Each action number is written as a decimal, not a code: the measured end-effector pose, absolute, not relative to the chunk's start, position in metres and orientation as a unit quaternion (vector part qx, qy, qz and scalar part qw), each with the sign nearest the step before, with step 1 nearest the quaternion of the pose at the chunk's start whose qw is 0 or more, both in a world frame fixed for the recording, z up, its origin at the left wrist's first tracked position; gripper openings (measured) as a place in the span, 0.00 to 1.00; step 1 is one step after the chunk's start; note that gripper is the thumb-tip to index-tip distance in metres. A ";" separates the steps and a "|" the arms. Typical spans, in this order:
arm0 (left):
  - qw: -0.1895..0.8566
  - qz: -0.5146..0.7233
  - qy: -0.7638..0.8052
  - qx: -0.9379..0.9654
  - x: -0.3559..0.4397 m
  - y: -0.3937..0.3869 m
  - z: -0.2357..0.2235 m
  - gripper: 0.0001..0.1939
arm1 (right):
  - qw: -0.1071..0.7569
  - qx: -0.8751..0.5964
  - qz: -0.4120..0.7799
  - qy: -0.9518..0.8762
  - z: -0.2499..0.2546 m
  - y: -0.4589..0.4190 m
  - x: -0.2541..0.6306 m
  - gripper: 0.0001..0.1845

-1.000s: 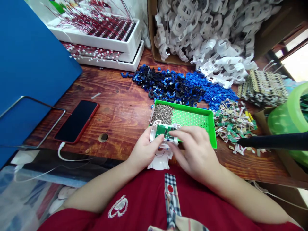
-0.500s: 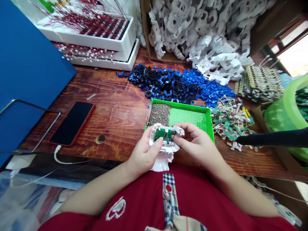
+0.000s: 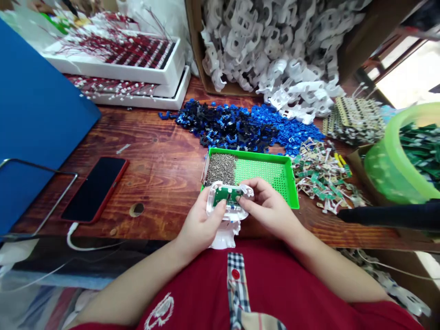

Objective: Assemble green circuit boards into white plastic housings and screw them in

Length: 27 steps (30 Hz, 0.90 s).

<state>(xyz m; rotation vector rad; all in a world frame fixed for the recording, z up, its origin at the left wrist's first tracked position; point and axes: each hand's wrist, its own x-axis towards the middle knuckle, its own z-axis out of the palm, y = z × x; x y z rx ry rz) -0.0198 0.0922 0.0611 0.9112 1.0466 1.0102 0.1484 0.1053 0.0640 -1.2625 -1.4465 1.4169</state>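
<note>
Between my hands is a white plastic housing (image 3: 244,214) with a green circuit board (image 3: 220,194) lying inside it. My left hand (image 3: 199,222) is closed around the housing's left side, its thumb pressing on the board's lower edge. On the right side, my right hand (image 3: 270,206) grips the housing, with its thumb at the board's right end and its fingers behind the rim. Below them, another white plastic piece (image 3: 225,236) shows against the red shirt; whether it is joined to the housing I cannot tell. Just beyond is a green tray (image 3: 294,188) with small screws (image 3: 222,168) at its left end.
Blue and black plastic parts (image 3: 227,126) lie heaped behind the tray. A carton of white shells (image 3: 250,46) stands at the back. Small boards with wires (image 3: 319,176) and a green basket (image 3: 388,160) sit right, near a black bar (image 3: 388,214). A phone (image 3: 96,190) lies left.
My right hand has shifted from over the board to the housing's right side, gripping it there. The view has swung slightly, so the bench appears further left.
</note>
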 end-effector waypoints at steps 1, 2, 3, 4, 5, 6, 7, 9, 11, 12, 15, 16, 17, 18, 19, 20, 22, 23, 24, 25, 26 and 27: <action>0.661 0.443 0.462 0.391 -0.020 0.093 0.061 0.16 | 0.371 -0.487 0.548 -0.570 0.064 0.106 0.149 0.13; 0.673 0.437 0.461 0.378 -0.021 0.094 0.061 0.17 | 0.374 -0.483 0.541 -0.578 0.065 0.106 0.149 0.12; 0.687 0.428 0.461 0.365 -0.021 0.095 0.061 0.18 | 0.378 -0.481 0.530 -0.587 0.066 0.107 0.149 0.12; 0.698 0.416 0.462 0.355 -0.021 0.096 0.062 0.18 | 0.381 -0.482 0.515 -0.598 0.066 0.107 0.148 0.12; 0.703 0.408 0.467 0.348 -0.021 0.097 0.063 0.18 | 0.385 -0.484 0.495 -0.610 0.067 0.107 0.148 0.12; 0.699 0.407 0.476 0.345 -0.020 0.098 0.065 0.18 | 0.387 -0.487 0.475 -0.622 0.068 0.107 0.147 0.12; 0.690 0.410 0.487 0.344 -0.019 0.098 0.066 0.18 | 0.388 -0.490 0.456 -0.634 0.068 0.106 0.147 0.12; 0.668 0.427 0.505 0.341 -0.017 0.099 0.071 0.18 | 0.384 -0.490 0.433 -0.652 0.071 0.106 0.147 0.13; 0.665 0.441 0.507 0.328 -0.015 0.101 0.074 0.19 | 0.359 -0.470 0.434 -0.680 0.077 0.110 0.152 0.16; 0.669 0.444 0.506 0.317 -0.014 0.103 0.076 0.19 | 0.327 -0.470 0.425 -0.701 0.081 0.114 0.156 0.19; 0.694 0.445 0.507 0.253 -0.015 0.110 0.078 0.17 | 0.188 -0.575 0.300 -0.738 0.097 0.140 0.180 0.21; 0.707 0.439 0.506 0.226 -0.016 0.112 0.079 0.16 | 0.157 -0.632 0.244 -0.719 0.101 0.153 0.191 0.18; 0.724 0.429 0.502 0.200 -0.017 0.114 0.079 0.16 | 0.142 -0.671 0.205 -0.698 0.103 0.167 0.202 0.17; 0.743 0.414 0.496 0.177 -0.018 0.115 0.080 0.15 | 0.115 -0.710 0.171 -0.674 0.104 0.182 0.212 0.17; 0.763 0.396 0.485 0.160 -0.020 0.116 0.080 0.15 | 0.077 -0.741 0.147 -0.651 0.103 0.197 0.221 0.16; 0.784 0.378 0.470 0.149 -0.021 0.115 0.081 0.16 | 0.036 -0.763 0.133 -0.631 0.101 0.210 0.228 0.15; 0.820 0.349 0.431 0.142 -0.024 0.113 0.081 0.19 | -0.044 -0.786 0.123 -0.604 0.093 0.232 0.238 0.15; 0.831 0.344 0.412 0.143 -0.026 0.111 0.081 0.22 | -0.078 -0.790 0.122 -0.596 0.088 0.240 0.240 0.16; 0.837 0.347 0.397 0.146 -0.027 0.109 0.081 0.24 | -0.107 -0.790 0.123 -0.592 0.083 0.245 0.241 0.17; 0.839 0.355 0.386 0.149 -0.029 0.107 0.080 0.25 | -0.130 -0.787 0.124 -0.590 0.079 0.250 0.241 0.18; 0.837 0.364 0.379 0.151 -0.030 0.105 0.080 0.26 | -0.148 -0.783 0.125 -0.591 0.075 0.253 0.240 0.18; 0.835 0.373 0.375 0.155 -0.031 0.104 0.080 0.27 | -0.162 -0.778 0.125 -0.593 0.072 0.255 0.240 0.18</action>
